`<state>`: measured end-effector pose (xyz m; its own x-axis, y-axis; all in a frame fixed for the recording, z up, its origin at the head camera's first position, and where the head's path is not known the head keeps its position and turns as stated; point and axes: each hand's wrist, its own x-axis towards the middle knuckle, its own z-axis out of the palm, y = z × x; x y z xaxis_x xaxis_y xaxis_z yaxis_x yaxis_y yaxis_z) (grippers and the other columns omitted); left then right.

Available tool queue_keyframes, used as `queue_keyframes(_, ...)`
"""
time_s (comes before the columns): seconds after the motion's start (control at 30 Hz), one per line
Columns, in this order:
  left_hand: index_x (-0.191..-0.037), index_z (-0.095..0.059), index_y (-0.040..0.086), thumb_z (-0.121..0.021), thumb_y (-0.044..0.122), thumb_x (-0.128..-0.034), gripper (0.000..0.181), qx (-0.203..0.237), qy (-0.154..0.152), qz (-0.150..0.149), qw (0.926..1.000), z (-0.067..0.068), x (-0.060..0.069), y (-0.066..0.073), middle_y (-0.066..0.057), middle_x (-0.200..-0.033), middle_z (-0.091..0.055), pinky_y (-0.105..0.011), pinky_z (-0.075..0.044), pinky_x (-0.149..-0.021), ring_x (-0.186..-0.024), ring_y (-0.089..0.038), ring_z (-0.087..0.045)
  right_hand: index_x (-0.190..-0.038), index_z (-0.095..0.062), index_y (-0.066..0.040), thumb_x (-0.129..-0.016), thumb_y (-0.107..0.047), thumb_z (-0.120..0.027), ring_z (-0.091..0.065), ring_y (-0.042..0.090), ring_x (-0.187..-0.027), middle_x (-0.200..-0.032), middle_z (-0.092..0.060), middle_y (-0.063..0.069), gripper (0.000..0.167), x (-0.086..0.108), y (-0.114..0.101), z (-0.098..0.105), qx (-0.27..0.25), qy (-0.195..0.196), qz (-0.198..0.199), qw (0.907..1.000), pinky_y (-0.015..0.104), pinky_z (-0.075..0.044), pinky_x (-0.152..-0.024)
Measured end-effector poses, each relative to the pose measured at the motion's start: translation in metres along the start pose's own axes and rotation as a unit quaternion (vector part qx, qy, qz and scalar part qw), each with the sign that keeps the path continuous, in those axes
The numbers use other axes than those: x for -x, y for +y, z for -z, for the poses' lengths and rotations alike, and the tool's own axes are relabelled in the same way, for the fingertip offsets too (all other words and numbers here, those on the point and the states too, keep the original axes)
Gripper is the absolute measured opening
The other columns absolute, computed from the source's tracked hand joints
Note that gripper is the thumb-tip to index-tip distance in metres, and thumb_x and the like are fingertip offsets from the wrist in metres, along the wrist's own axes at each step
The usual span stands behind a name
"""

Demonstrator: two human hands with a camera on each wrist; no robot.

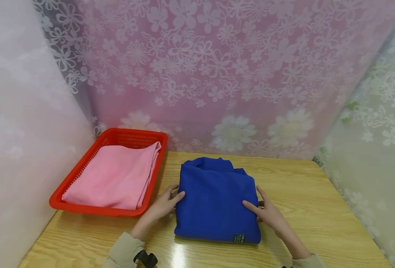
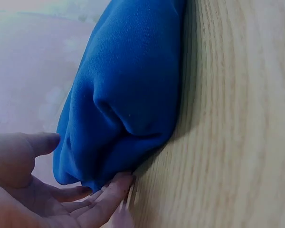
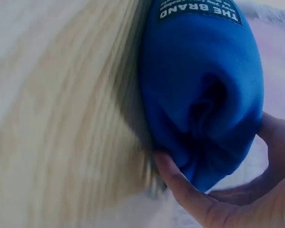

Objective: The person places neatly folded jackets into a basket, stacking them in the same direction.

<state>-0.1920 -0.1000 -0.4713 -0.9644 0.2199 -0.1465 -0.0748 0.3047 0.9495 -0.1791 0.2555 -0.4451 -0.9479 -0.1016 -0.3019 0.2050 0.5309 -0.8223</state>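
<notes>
A folded blue garment (image 1: 217,203) with a dark label near its front right corner lies on the wooden table, its far edge bunched. At its left side, my left hand (image 1: 167,202) holds it, thumb at the top edge and fingers lower down. My right hand (image 1: 267,212) grips the opposite side the same way. In the left wrist view, fingers (image 2: 104,202) reach the gathered end of the cloth close to the tabletop. The right wrist view shows the label (image 3: 199,10), reading "THE BRAND", and a creased hollow in the garment's side.
Left of the garment stands a red plastic basket (image 1: 54,201) holding a folded pink cloth (image 1: 113,176). Wooden tabletop (image 1: 301,186) extends to the right. Pink flowered curtain (image 1: 197,74) hangs behind, with pale curtains at both sides.
</notes>
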Motion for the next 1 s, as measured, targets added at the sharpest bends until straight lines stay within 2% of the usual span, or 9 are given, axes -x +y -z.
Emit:
queue_keyframes(0.07,-0.152,-0.034,-0.005,-0.056,0.04,-0.1041,0.07,0.025,-0.004,0.011,0.9996,-0.001,0.001,0.0,-0.031,-0.137,-0.056,-0.048,-0.057,-0.091,-0.115,-0.038,-0.064,-0.162,-0.002,-0.001,-0.099,-0.043,-0.065,-0.068,0.036,-0.107,-0.143,-0.045,0.038,0.098,-0.002,0.003,0.001,-0.055,-0.013,-0.02,0.9982,0.043,-0.058,-0.084)
queue_keyframes(0.17,-0.153,-0.036,-0.001,-0.059,0.039,-0.103,0.068,0.042,-0.004,0.009,0.9991,-0.003,0.002,-0.001,-0.026,-0.129,-0.06,-0.049,-0.057,-0.091,-0.111,-0.035,-0.065,-0.16,-0.006,0.005,-0.1,-0.042,-0.063,-0.062,0.04,-0.119,-0.148,-0.04,0.038,0.095,-0.006,0.007,0.001,-0.118,-0.038,-0.041,0.9915,0.046,-0.056,-0.092)
queue_keyframes(0.33,-0.153,-0.039,0.005,-0.063,0.033,-0.1013,0.063,0.052,0.012,-0.005,0.9985,-0.005,0.003,-0.003,-0.018,-0.116,-0.059,-0.049,-0.055,-0.091,-0.108,-0.03,-0.062,-0.159,-0.015,0.005,-0.101,-0.037,-0.063,-0.06,0.039,-0.123,-0.151,-0.038,0.035,0.087,-0.007,0.009,-0.002,-0.166,-0.045,-0.038,0.9843,0.047,-0.054,-0.096)
queue_keyframes(0.5,-0.158,-0.032,0.015,-0.064,0.03,-0.1012,0.067,0.089,0.024,-0.017,0.9956,-0.007,0.005,-0.002,-0.02,-0.125,-0.057,-0.054,-0.05,-0.098,-0.116,-0.033,-0.058,-0.162,-0.006,-0.002,-0.101,-0.034,-0.064,-0.055,0.04,-0.129,-0.155,-0.032,0.035,0.09,-0.002,0.007,-0.005,-0.204,-0.034,-0.024,0.978,0.048,-0.052,-0.1)
queue_keyframes(0.6,-0.16,-0.027,0.025,-0.063,0.028,-0.1019,0.069,0.122,0.018,-0.033,0.9918,-0.009,0.005,0.002,-0.023,-0.133,-0.056,-0.053,-0.052,-0.097,-0.116,-0.034,-0.06,-0.165,0.0,-0.018,-0.102,-0.03,-0.063,-0.061,0.036,-0.122,-0.152,-0.037,0.034,0.09,0.003,0.004,-0.005,-0.223,-0.009,-0.008,0.9747,0.047,-0.054,-0.096)
queue_keyframes(0.73,-0.158,-0.033,0.031,-0.063,0.03,-0.1021,0.064,0.13,0.024,-0.051,0.9899,-0.01,0.007,0.015,-0.021,-0.13,-0.056,-0.048,-0.055,-0.092,-0.111,-0.03,-0.062,-0.164,-0.01,-0.034,-0.103,-0.026,-0.062,-0.069,0.025,-0.109,-0.148,-0.046,0.028,0.08,0.013,-0.004,0.0,-0.232,0.015,0.024,0.9724,0.042,-0.057,-0.09)
queue_keyframes(0.87,-0.155,-0.04,0.032,-0.062,0.032,-0.102,0.057,0.123,0.027,-0.057,0.9904,-0.007,0.01,0.034,-0.019,-0.125,-0.056,-0.047,-0.056,-0.091,-0.106,-0.028,-0.063,-0.163,-0.02,-0.029,-0.104,-0.025,-0.06,-0.067,0.013,-0.108,-0.155,-0.04,0.026,0.071,0.022,-0.018,0.01,-0.224,0.012,0.051,0.9731,0.036,-0.057,-0.09)
queue_keyframes(1.0,-0.155,-0.041,0.031,-0.062,0.028,-0.1026,0.057,0.121,0.027,-0.074,0.9895,-0.001,0.012,0.05,-0.02,-0.125,-0.058,-0.047,-0.057,-0.09,-0.105,-0.03,-0.066,-0.163,-0.019,-0.025,-0.105,-0.021,-0.059,-0.066,0.007,-0.109,-0.158,-0.032,0.028,0.071,0.03,-0.033,0.02,-0.221,0.01,0.083,0.9716,0.035,-0.057,-0.09)
